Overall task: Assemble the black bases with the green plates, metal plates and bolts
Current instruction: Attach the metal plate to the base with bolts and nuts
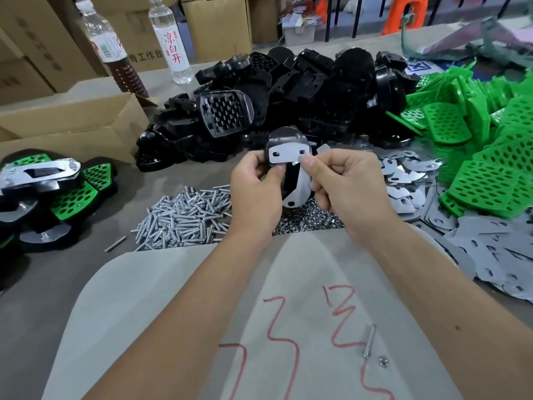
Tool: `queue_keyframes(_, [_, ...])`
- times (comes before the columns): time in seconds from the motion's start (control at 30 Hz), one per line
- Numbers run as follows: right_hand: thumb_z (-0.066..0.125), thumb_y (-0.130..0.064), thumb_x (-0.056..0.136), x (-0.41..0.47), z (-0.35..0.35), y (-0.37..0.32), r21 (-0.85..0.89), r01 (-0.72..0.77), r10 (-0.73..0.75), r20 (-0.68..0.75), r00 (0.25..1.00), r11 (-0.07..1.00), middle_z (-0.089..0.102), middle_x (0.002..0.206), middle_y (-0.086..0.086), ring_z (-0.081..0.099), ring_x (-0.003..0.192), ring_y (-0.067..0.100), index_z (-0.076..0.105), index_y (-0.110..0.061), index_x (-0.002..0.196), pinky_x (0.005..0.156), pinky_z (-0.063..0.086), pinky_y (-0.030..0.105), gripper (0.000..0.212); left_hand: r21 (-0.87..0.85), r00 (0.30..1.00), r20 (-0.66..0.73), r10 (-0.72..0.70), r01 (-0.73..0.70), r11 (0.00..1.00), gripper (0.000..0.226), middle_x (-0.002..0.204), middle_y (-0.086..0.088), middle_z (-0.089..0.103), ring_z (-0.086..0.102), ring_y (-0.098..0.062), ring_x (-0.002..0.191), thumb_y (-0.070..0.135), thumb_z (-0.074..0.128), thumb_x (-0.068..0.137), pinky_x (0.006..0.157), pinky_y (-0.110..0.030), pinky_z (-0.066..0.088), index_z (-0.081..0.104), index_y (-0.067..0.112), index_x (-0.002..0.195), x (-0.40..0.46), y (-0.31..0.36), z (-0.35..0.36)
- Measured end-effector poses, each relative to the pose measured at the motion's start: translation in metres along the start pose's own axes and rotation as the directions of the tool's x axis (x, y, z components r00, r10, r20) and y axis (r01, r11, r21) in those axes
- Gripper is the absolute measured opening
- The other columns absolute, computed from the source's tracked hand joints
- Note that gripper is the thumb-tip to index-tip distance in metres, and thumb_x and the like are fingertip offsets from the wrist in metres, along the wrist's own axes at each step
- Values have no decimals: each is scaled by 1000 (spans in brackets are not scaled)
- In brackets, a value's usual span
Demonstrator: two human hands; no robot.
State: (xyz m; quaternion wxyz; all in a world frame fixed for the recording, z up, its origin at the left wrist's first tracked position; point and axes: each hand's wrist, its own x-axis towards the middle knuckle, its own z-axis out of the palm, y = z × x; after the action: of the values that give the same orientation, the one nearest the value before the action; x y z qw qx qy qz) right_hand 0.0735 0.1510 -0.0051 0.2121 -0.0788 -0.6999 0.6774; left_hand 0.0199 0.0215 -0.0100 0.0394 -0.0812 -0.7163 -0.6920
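Here, at centre frame, the left hand (256, 183) grips a black base (284, 137) while the right hand (343, 180) pinches a thin metal plate (288, 155) against it; stiff, light, slick, best held by edges. Beyond lie bolts (184, 217), then perforated green plates (484, 157) at right.

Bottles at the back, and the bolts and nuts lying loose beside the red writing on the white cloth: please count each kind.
Bottles: 2
Bolts on the white cloth: 1
Nuts on it: 1
Total: 4
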Motion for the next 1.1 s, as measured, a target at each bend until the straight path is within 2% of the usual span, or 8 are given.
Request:
queue_keyframes(0.13, [72, -25, 99, 0, 0, 2, -36, 10, -12, -45, 999, 999, 60, 58, 8, 47, 38, 15, 68, -3, 74, 40, 34, 21, 33, -7, 1000, 19, 19, -19, 1000, 17, 90, 4, 75, 69, -8, 84, 5, 63, 99, 82, -30, 59, 69, 20, 99, -1, 0, -1])
queue_keyframes(0.37, [74, -26, 97, 0, 1, 2, -106, 38, -47, -81, 996, 994, 60, 53, 10, 47, 37, 17, 71, -10, 72, 40, 34, 20, 31, -5, 999, 27, 30, -30, 1000, 18, 92, -1, 75, 70, -18, 89, 6, 63, 96, 91, -49, 59, 68, 23, 94, -3, 1, 0])
queue_keyframes(0.57, [77, -25, 94, 3, -4, 2, -132, -14, 21, 49, 999, 991, 67, 60, 17, 49, 42, 19, 73, -15, 75, 40, 35, 21, 22, 9, 999, -6, 33, -33, 999, 21, 82, 7, 76, 69, -5, 77, 6, 63, 97, 75, -27, 60, 68, 26, 94, 0, -2, -1])
queue_keyframes(0.67, [76, -28, 94, 3, -4, 2, -149, -25, 37, 80, 996, 989, 67, 64, 23, 48, 44, 20, 73, -17, 72, 41, 34, 21, 25, 8, 1000, -18, 21, -21, 1000, 21, 83, 10, 76, 71, -7, 80, 8, 65, 98, 79, -31, 60, 69, 28, 94, 0, -1, -1])
queue_keyframes(0.83, [75, -16, 96, 2, -3, 0, -103, -17, 27, 93, 995, 995, 60, 64, -7, 54, 47, 15, 69, -14, 79, 39, 42, 24, 18, -53, 1000, -17, -1, 0, 999, 16, 100, -6, 76, 71, -20, 93, 9, 63, 100, 91, -47, 60, 70, 23, 103, -2, 3, -1])
queue_keyframes(0.93, [72, -10, 97, 1, -3, 1, -65, -29, 35, 86, 996, 997, 59, 70, -3, 55, 49, 16, 68, -9, 83, 42, 47, 27, 15, -83, 997, 53, -62, 67, 994, 11, 106, -21, 72, 71, -37, 96, 18, 62, 103, 91, -60, 58, 68, 24, 110, -3, 6, -2])
queue_keyframes(1.0, [71, -10, 98, 1, -5, 1, -38, -53, 56, 58, 997, 998, 62, 73, 1, 56, 49, 16, 68, -7, 84, 43, 48, 28, 15, -85, 990, 108, -85, 94, 992, 10, 105, -14, 75, 72, -37, 100, 23, 63, 103, 89, -58, 61, 68, 28, 110, -3, 6, -3])
queue_keyframes(1.1, [70, -11, 99, 2, -5, 2, -20, -75, 76, 34, 997, 997, 62, 68, -2, 56, 47, 16, 68, -12, 80, 43, 48, 27, 19, -112, 980, 169, -101, 120, 986, 12, 106, -1, 78, 76, -25, 96, 23, 66, 101, 74, -40, 63, 69, 32, 109, -3, 8, -5])
